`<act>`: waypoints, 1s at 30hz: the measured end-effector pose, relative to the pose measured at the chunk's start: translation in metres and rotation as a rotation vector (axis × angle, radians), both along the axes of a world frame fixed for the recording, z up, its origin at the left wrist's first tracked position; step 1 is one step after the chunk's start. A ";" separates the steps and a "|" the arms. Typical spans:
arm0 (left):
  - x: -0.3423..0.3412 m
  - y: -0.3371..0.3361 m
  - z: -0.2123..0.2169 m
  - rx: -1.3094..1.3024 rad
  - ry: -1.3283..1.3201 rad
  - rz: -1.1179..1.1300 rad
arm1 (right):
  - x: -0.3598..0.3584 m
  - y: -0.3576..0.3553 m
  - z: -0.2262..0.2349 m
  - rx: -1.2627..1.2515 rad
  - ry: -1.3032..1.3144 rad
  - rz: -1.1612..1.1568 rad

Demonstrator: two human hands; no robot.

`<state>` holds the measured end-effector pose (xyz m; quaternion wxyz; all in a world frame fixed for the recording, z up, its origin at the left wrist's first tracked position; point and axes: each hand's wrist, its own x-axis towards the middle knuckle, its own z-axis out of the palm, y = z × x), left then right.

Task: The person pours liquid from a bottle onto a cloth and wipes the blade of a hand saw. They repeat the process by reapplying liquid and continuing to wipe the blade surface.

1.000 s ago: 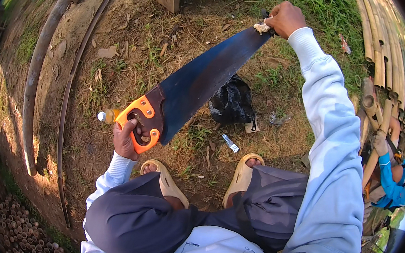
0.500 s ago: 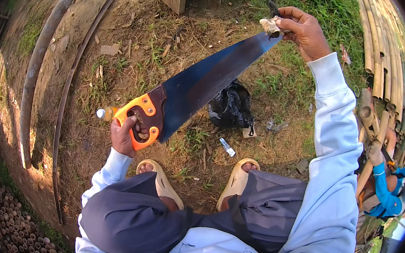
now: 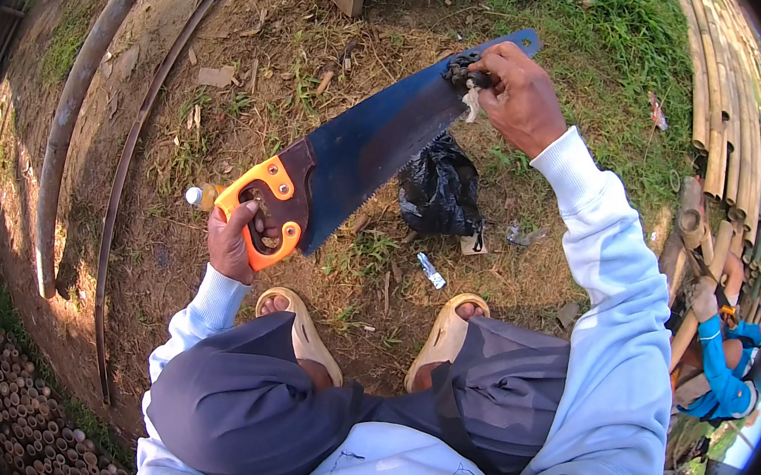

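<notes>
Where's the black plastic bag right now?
In the head view, the black plastic bag lies on the ground, slightly right of centre, appearing beside the toothed edge of the saw.

The handsaw (image 3: 362,147), orange-and-brown-handled, slants up rightward. A crumpled dark-and-whitish rag (image 3: 464,72) touches its dark blade (image 3: 402,119) near the tip.

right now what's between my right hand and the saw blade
In the head view: a crumpled dark and whitish wad, pinched by your right hand, over the saw blade near its tip.
</notes>
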<state>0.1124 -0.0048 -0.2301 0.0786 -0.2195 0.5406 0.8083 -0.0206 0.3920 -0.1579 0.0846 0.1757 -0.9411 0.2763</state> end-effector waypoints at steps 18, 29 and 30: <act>0.014 -0.003 -0.027 0.072 -0.146 -0.101 | 0.063 -0.127 -0.015 0.221 -0.143 0.454; 0.025 0.001 -0.042 0.120 -0.123 0.180 | 0.040 -0.110 0.020 -0.014 0.046 0.352; 0.022 0.001 -0.043 0.133 -0.108 0.212 | 0.039 -0.108 0.026 -0.079 0.071 0.351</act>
